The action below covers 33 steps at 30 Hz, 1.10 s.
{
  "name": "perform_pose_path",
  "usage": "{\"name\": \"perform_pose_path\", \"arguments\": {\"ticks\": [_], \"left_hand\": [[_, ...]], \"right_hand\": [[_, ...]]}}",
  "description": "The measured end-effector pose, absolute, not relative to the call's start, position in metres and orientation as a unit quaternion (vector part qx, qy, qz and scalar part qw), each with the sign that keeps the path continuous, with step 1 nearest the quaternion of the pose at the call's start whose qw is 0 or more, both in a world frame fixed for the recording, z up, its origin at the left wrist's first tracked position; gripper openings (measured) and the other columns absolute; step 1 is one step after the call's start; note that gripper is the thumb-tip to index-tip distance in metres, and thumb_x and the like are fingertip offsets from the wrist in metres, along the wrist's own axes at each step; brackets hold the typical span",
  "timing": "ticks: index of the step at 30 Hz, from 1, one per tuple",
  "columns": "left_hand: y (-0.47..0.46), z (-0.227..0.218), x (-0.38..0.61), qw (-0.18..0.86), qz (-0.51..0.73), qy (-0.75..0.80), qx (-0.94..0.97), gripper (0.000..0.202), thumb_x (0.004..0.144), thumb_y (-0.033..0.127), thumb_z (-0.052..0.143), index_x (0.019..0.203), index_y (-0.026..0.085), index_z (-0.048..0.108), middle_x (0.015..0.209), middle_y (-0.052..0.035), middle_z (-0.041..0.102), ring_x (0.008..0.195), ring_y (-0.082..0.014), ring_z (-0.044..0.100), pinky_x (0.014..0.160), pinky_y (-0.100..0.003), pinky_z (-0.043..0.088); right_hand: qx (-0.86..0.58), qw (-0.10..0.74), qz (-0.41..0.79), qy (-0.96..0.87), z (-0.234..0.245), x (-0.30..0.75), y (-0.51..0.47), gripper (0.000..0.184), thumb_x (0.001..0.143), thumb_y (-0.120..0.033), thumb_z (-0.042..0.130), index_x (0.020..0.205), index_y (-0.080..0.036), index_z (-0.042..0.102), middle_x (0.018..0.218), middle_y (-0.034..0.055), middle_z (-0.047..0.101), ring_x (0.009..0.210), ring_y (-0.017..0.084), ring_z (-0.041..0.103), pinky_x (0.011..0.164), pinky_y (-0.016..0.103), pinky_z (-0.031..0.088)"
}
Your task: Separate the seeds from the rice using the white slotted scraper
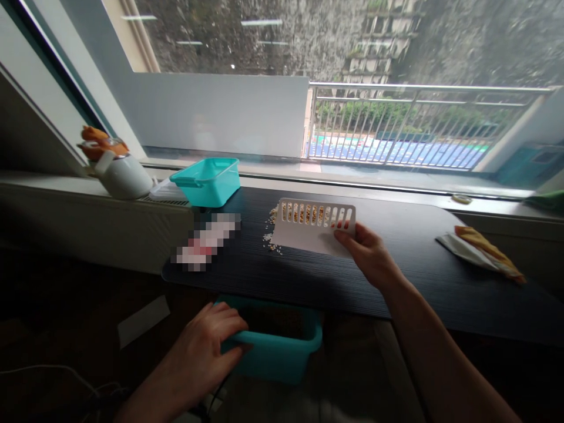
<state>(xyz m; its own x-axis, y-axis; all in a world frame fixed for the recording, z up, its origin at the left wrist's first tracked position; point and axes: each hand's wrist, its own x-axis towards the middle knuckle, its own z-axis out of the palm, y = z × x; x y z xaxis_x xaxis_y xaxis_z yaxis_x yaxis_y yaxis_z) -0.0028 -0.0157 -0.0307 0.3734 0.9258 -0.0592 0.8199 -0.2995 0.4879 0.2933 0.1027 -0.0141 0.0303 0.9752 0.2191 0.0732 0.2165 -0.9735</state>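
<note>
My right hand [368,254] grips the right end of a white slotted plastic scraper [308,232] that stands on edge on the dark table [418,276]. Small light grains [269,235] lie scattered at the scraper's left end and show through its slots. My left hand [207,346] is wrapped round the left rim of a teal plastic bin [282,352] held below the table's front edge. The bin's inside is mostly hidden under the table.
A second teal bin [207,181] sits at the table's back left by the window sill. A white pot with an orange toy [117,167] stands on the sill. A blurred pink-white object [207,242] lies left of the grains. A wrapper [482,252] lies at the right.
</note>
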Motion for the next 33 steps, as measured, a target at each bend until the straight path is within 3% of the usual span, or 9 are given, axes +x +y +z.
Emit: {"name": "perform_pose_path", "arguments": {"ticks": [10, 16, 22, 26, 33], "left_hand": [[-0.016, -0.029, -0.002, 0.221, 0.116, 0.547, 0.799, 0.017, 0.070, 0.010, 0.050, 0.069, 0.022, 0.062, 0.074, 0.0013, 0.064, 0.082, -0.0188, 0.057, 0.079, -0.031, 0.039], [-0.015, -0.028, -0.001, 0.230, 0.111, 0.552, 0.794, 0.013, 0.077, 0.016, 0.053, 0.077, 0.022, 0.064, 0.083, -0.0003, 0.065, 0.083, -0.0191, 0.058, 0.077, -0.032, 0.040], [-0.014, -0.028, 0.002, 0.218, 0.098, 0.550, 0.800, 0.011, 0.077, 0.015, 0.056, 0.074, 0.022, 0.064, 0.081, 0.0003, 0.064, 0.085, -0.0191, 0.058, 0.081, -0.033, 0.039], [-0.015, -0.029, 0.002, 0.208, 0.096, 0.557, 0.799, 0.014, 0.076, 0.013, 0.054, 0.071, 0.023, 0.064, 0.076, 0.0013, 0.064, 0.084, -0.0190, 0.059, 0.083, -0.032, 0.041], [-0.016, -0.028, 0.005, 0.210, 0.091, 0.555, 0.800, 0.019, 0.074, 0.011, 0.050, 0.075, 0.023, 0.065, 0.079, 0.0013, 0.065, 0.083, -0.0192, 0.059, 0.084, -0.032, 0.040]], "right_hand": [[-0.471, 0.511, 0.438, -0.570, -0.019, 0.283, 0.080, 0.031, 0.072, -0.046, 0.072, 0.089, -0.021, 0.070, 0.082, 0.0029, 0.070, 0.077, 0.020, 0.063, 0.073, 0.033, 0.051], [-0.466, 0.462, 0.453, -0.604, -0.025, 0.307, 0.030, 0.024, 0.078, -0.044, 0.069, 0.090, -0.023, 0.072, 0.089, 0.0045, 0.072, 0.081, 0.021, 0.065, 0.073, 0.030, 0.053], [-0.496, 0.552, 0.380, -0.552, -0.023, 0.276, 0.028, 0.025, 0.081, -0.040, 0.066, 0.099, -0.024, 0.073, 0.092, 0.0044, 0.074, 0.086, 0.023, 0.066, 0.075, 0.032, 0.053], [-0.485, 0.532, 0.367, -0.589, -0.030, 0.233, 0.052, 0.029, 0.085, -0.037, 0.059, 0.105, -0.022, 0.072, 0.088, 0.0031, 0.075, 0.079, 0.022, 0.067, 0.069, 0.031, 0.052], [-0.557, 0.558, 0.272, -0.553, -0.043, 0.247, 0.075, 0.034, 0.083, -0.041, 0.059, 0.105, -0.018, 0.071, 0.090, 0.0049, 0.075, 0.082, 0.024, 0.069, 0.074, 0.032, 0.051]]}}
